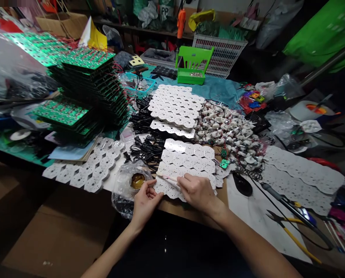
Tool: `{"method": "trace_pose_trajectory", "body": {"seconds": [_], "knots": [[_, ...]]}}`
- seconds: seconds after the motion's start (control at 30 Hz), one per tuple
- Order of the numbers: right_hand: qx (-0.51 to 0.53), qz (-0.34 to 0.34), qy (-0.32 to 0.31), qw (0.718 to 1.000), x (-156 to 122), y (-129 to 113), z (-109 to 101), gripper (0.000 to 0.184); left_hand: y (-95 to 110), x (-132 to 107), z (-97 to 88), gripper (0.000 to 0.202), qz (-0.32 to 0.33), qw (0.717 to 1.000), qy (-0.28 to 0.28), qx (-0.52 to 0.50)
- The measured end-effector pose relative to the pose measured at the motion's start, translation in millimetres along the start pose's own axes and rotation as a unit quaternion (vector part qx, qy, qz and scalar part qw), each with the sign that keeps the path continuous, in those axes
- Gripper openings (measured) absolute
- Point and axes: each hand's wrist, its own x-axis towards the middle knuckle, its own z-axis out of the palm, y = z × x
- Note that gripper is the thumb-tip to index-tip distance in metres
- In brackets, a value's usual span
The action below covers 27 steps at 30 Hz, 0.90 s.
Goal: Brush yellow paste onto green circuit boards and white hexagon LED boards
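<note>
In the head view, a white circuit board panel point(186, 156) with scalloped edges and small holes lies flat at the table's front. My left hand point(146, 199) grips its front left corner between thumb and curled fingers. A slim pale brush point(169, 178) is pinched in my right hand point(198, 193), above the panel's lower rows, its tip pointing left near the panel's left edge. Left of the panel, a round tin of amber liquid point(138, 180) stands in a clear plastic bag point(121, 189). Behind the panel rises a stack of similar white panels point(176, 104).
Green circuit boards point(88, 58) are piled high at left. Black cables point(146, 150) and a heap of white wired parts point(230, 131) flank the panels. At right lie a soldering iron point(288, 206), yellow-handled pliers point(294, 231) and more white panels point(302, 177).
</note>
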Motion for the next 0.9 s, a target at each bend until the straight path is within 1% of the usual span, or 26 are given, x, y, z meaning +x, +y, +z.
{"method": "trace_pose_trajectory", "body": {"seconds": [0.07,0.13,0.23,0.3,0.4,0.47,0.57,0.67,0.73,0.8,0.9], "knots": [[0.005,0.004,0.001,1.000,3,3,-2,0.023,0,0,-0.1,0.054,0.000,1.000,-0.002,0.000],[-0.004,0.036,0.011,0.999,10,10,-2,0.024,0,0,-0.1,0.054,-0.001,1.000,-0.002,0.001],[-0.029,0.075,0.018,0.997,24,24,4,0.027,0,0,-0.2,0.054,-0.001,1.000,0.000,0.004],[-0.048,0.086,0.016,0.995,34,29,10,0.027,0,0,-0.2,0.054,-0.003,1.000,-0.001,0.006],[-0.059,0.090,0.021,0.994,40,30,15,0.026,1,0,-0.1,0.055,-0.004,1.000,0.000,0.007],[-0.052,0.075,0.023,0.996,37,28,13,0.025,2,0,0.0,0.055,-0.003,1.000,0.000,0.006],[-0.026,0.053,0.032,0.998,22,29,2,0.026,2,0,0.2,0.054,0.000,1.000,0.001,0.003],[-0.013,0.075,0.076,0.994,4,35,-12,0.028,1,1,0.2,0.054,-0.003,1.000,0.001,0.007],[-0.021,0.088,0.093,0.992,-5,39,-16,0.029,1,1,-0.1,0.054,-0.001,1.000,0.001,0.012],[-0.039,0.086,0.078,0.992,-8,40,-14,0.029,0,1,-0.5,0.054,0.002,1.000,0.000,0.015],[-0.080,0.087,0.047,0.992,0,37,-3,0.027,0,1,-1.0,0.055,0.000,1.000,0.003,0.012]]}}
